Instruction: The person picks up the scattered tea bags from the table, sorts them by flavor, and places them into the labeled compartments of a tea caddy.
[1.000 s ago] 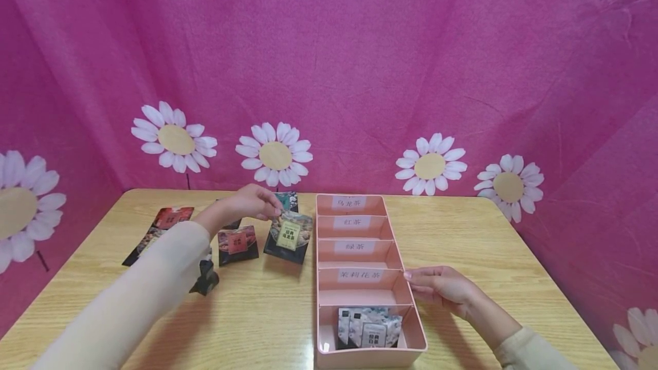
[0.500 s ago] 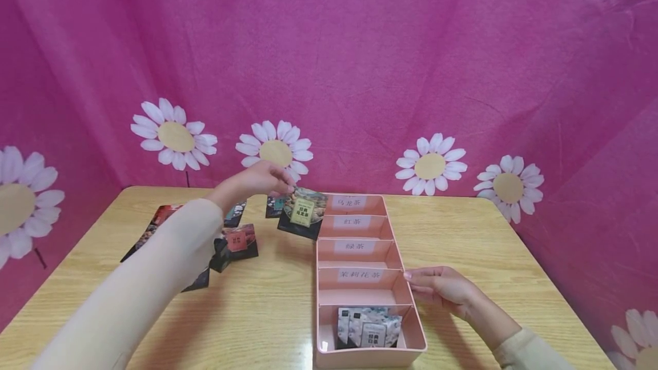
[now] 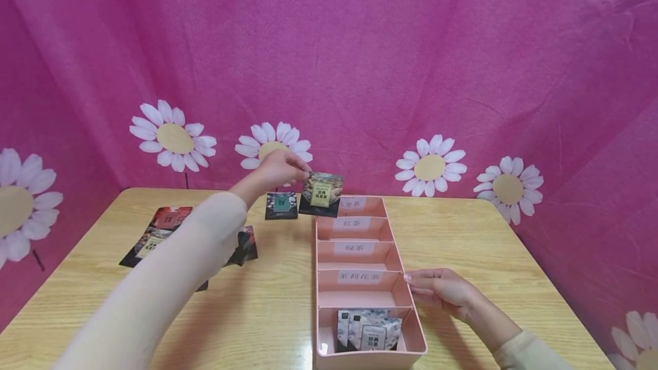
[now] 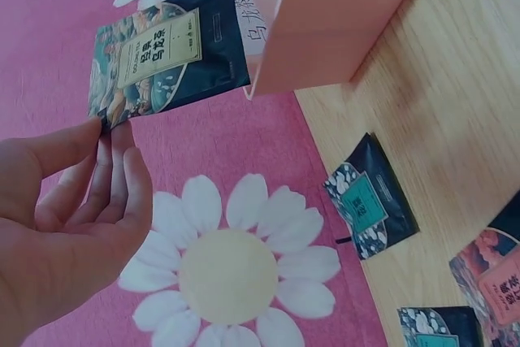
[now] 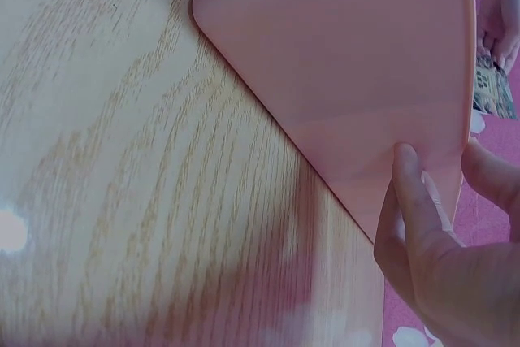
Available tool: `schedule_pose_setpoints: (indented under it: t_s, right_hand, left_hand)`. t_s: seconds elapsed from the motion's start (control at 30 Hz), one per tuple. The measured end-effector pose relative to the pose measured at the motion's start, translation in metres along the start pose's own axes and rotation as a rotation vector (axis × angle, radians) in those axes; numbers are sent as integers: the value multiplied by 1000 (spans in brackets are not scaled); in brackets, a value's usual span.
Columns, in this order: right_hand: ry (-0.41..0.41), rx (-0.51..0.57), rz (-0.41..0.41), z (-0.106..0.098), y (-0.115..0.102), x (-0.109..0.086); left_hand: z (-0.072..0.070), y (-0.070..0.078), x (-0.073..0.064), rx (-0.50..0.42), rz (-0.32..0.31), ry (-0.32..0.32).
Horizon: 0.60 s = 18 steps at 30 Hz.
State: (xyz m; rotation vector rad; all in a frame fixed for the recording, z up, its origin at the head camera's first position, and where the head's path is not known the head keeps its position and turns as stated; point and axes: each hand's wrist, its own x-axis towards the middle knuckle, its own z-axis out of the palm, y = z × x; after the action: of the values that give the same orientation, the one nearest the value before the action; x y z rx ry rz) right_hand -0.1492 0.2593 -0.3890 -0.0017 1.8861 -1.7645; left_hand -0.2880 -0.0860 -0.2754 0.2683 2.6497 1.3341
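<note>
My left hand [image 3: 281, 169] pinches the top corner of a dark tea sachet [image 3: 321, 194] with a pale yellow label. The sachet hangs over the far end of a pink divided box [image 3: 317, 290], overlapping its farthest compartment. In the left wrist view, thumb and fingertips grip the sachet [image 4: 166, 50] beside the box's end wall. My right hand [image 3: 447, 290] holds the box's right side, its thumb at the rim and fingers against the outer wall [image 5: 341, 54]. White-patterned sachets [image 3: 372, 331] stand in the nearest compartment; the other compartments bear paper labels with Chinese characters.
A green-labelled sachet [image 3: 281, 205] lies on the wooden table [image 3: 462, 227] left of the box. Red-labelled and other sachets [image 3: 164, 221] lie farther left, partly hidden by my left sleeve [image 3: 169, 278]. A pink flowered cloth [image 3: 360, 73] rises behind the table.
My left hand has lifted the yellow-labelled sachet and carried it right and away, from over the table to the box's far end. My right hand has stayed at the box's side.
</note>
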Motion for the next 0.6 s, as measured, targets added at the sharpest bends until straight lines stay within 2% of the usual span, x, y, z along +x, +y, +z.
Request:
schedule_pose_setpoints:
  t_s: [0.2,0.47,0.6]
  right_hand:
    - [2,1,1,0,1,-2]
    - [3,-11,8,1,-1,-1]
    - [0,3,8,1,-1,-1]
  left_hand:
    - [7,10,9,8,0,32]
    - [23,13,15,201,107,71]
    - [34,11,17,233,145,79]
